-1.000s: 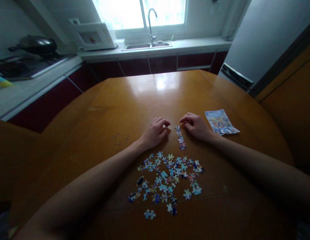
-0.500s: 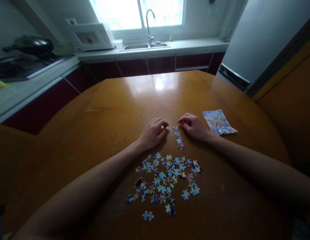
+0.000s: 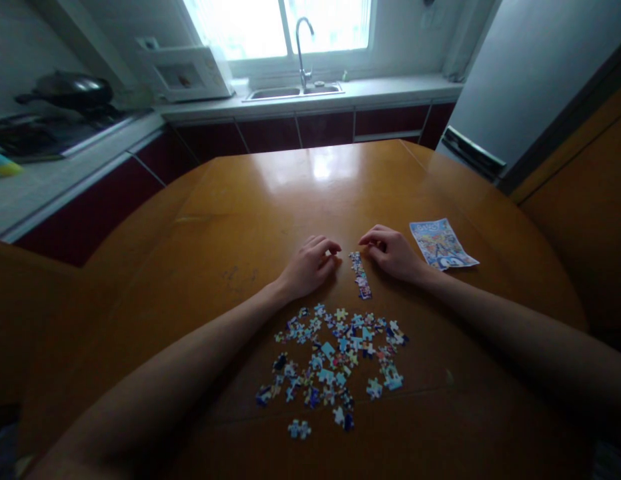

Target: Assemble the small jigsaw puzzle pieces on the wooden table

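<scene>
A narrow strip of joined jigsaw pieces [image 3: 361,275] lies on the wooden table between my two hands. My left hand [image 3: 310,267] rests just left of it, fingers loosely bent and the thumb apart, with nothing in them. On the strip's right, near its top end, is my right hand [image 3: 389,252]; its fingers are bent, thumb and forefinger apart, and I see nothing held. Loose jigsaw pieces [image 3: 327,350] are spread in a heap closer to me. A creased picture sheet [image 3: 441,244] lies beyond my right wrist.
The wooden table [image 3: 270,220] reaches toward a counter with a sink [image 3: 275,93] and tap under a window. A white microwave [image 3: 190,73] stands left of the sink. A dark pan [image 3: 73,90] sits on the stove, and a fridge [image 3: 530,73] is at the right.
The whole view has shifted slightly, so everything appears a little farther right. My hands, the strip and the loose pieces keep their places relative to each other.
</scene>
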Motion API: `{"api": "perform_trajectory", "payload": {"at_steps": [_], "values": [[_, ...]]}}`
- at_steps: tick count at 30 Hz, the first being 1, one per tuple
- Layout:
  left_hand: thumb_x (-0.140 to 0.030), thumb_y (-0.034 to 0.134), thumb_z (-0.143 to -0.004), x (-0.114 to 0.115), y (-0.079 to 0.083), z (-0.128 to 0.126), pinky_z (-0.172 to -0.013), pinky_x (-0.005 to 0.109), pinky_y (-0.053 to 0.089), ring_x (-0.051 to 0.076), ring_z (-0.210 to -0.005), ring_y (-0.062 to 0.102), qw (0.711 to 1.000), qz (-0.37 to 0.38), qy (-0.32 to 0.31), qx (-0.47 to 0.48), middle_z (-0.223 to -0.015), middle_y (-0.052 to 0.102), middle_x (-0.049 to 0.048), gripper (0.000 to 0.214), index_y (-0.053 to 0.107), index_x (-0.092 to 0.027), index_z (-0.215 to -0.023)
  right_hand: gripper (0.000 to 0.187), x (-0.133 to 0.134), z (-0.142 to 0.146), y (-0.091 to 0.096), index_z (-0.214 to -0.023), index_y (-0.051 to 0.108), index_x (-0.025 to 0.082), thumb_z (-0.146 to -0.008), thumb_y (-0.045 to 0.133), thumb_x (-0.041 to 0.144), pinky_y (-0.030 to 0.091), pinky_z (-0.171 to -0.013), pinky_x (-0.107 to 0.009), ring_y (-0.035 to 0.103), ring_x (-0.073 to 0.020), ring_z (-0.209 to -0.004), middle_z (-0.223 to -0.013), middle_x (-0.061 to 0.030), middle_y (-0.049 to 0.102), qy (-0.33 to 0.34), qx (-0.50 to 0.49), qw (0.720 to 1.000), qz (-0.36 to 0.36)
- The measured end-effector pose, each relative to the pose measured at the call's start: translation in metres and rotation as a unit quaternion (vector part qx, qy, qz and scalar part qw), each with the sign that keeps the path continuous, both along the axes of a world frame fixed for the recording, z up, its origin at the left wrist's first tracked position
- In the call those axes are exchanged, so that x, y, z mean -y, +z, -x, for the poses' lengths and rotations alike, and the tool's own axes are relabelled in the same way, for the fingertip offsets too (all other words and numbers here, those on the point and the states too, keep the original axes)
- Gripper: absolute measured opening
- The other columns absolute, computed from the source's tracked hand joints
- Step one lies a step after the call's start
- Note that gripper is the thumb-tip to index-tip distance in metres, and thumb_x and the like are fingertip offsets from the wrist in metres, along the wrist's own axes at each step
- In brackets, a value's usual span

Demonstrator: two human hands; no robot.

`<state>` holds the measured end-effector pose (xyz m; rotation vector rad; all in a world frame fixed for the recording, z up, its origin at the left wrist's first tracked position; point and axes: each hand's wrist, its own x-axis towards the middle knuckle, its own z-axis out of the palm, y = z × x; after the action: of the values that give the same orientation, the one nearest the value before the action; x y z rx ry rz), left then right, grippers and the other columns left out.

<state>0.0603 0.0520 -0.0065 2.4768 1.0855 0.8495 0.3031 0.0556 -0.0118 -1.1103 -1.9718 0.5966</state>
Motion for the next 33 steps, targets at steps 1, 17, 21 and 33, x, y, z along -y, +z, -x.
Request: {"api": "perform_trajectory", "payload": {"at_steps": [1,17,21,33], "values": [[-0.017,0.056,-0.092,0.0,0.0,0.0,-0.086,0.038,0.05,0.02,-0.096,0.059,1.0,0.0,0.0,0.0,-0.098,0.065,0.0054,0.013,0.062,-0.02,-0.102,0.02,0.004,0.001,0.003,-0.089,0.071,0.022,-0.083,0.055,0.012,0.047,-0.07,-0.036,0.058,-0.0195,-0.08,-0.091,-0.0064,0.064,0.007,0.005,1.0,-0.009],[-0.012,0.057,-0.089,0.002,0.001,-0.002,-0.087,0.038,0.049,0.021,-0.098,0.057,1.0,0.007,-0.001,0.0,-0.099,0.066,0.005,0.015,0.062,-0.02,-0.101,0.02,0.078,0.029,0.046,-0.097,0.075,0.031,-0.084,0.067,0.018,0.04,-0.083,-0.039,0.048,-0.0231,-0.099,-0.113,-0.0052,0.063,0.397,0.234,0.882,-0.105],[-0.012,0.057,-0.088,0.001,-0.001,-0.001,-0.088,0.037,0.048,0.021,-0.098,0.057,1.0,0.001,-0.004,0.001,-0.099,0.066,0.0053,0.016,0.063,-0.019,-0.102,0.017,0.077,0.028,0.045,-0.092,0.076,0.029,-0.08,0.069,0.018,0.039,-0.082,-0.039,0.047,-0.0233,-0.099,-0.113,-0.0049,0.063,0.407,0.237,0.877,-0.1],[-0.013,0.058,-0.089,0.0,-0.003,-0.001,-0.089,0.037,0.048,0.021,-0.098,0.057,1.0,-0.006,-0.006,-0.001,-0.1,0.067,0.0047,0.015,0.063,-0.019,-0.102,0.019,0.082,0.031,0.043,-0.092,0.072,0.024,-0.079,0.065,0.012,0.041,-0.088,-0.039,0.047,-0.0233,-0.103,-0.112,-0.005,0.063,0.411,0.219,0.883,-0.06]]}}
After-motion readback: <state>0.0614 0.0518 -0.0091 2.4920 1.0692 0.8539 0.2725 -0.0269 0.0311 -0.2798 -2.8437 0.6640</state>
